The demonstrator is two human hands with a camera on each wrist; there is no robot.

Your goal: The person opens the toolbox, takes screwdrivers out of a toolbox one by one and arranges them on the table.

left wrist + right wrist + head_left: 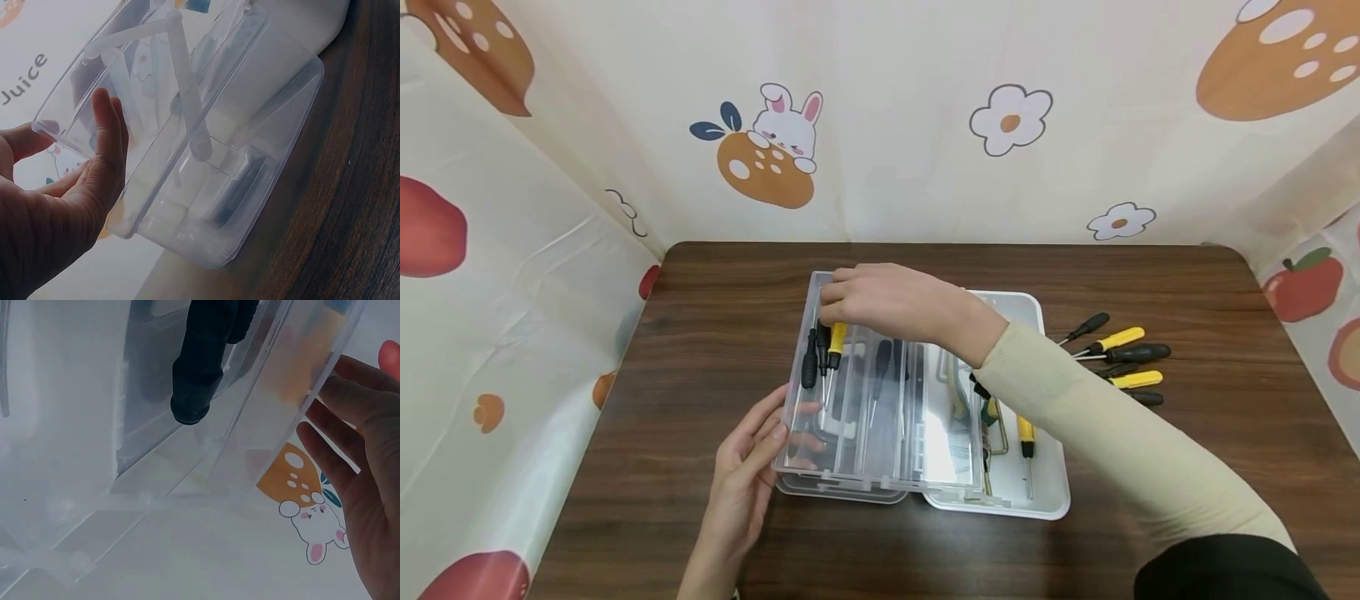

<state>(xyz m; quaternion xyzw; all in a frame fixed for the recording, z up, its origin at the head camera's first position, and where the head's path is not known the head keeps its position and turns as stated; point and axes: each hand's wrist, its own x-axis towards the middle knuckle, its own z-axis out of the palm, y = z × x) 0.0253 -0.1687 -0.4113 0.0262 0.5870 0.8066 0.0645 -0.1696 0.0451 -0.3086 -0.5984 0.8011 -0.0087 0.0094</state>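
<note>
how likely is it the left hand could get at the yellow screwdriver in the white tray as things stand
Probably not: the left hand is at the left edge of the clear box, which lies between it and the yellow screwdriver, and the right sleeve crosses over the white tray.

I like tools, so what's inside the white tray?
A yellow-handled screwdriver, a bent metal rod and other tools show inside; whatever the beige sleeve covers can't be seen.

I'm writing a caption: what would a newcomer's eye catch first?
Probably the clear tray at centre, the left hand at its near left corner, the right hand at its far left one. Next, the screwdrivers fanned out at right and the cartoon bunny on the backdrop.
</note>
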